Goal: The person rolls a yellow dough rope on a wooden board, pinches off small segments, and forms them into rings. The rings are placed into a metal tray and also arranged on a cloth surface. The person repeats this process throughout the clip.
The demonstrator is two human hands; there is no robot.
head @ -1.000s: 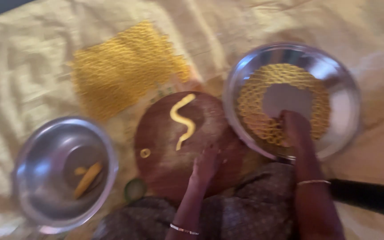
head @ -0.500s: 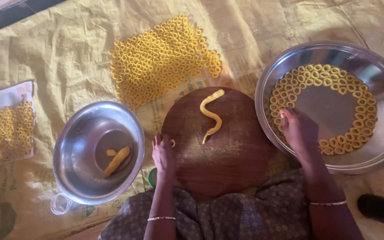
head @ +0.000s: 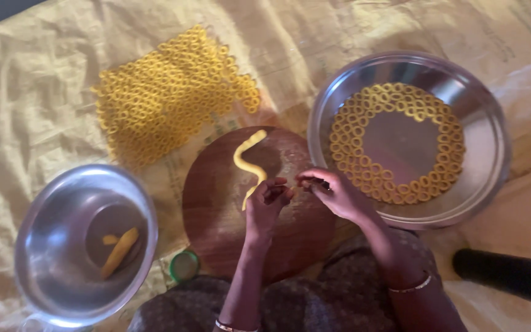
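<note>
Head view: left hand [head: 267, 206] fingers pinching dough rope [head: 248, 165] (right hand [head: 333, 193] pinched, contents unclear).

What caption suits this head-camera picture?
Both hands pinch a yellow dough rope over a round wooden board.

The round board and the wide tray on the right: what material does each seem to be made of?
The round board looks like dark brown wood, matte and dusted with flour. The wide tray appears to be polished metal, probably steel: its rim gleams and its bare centre mirrors the light.
</note>
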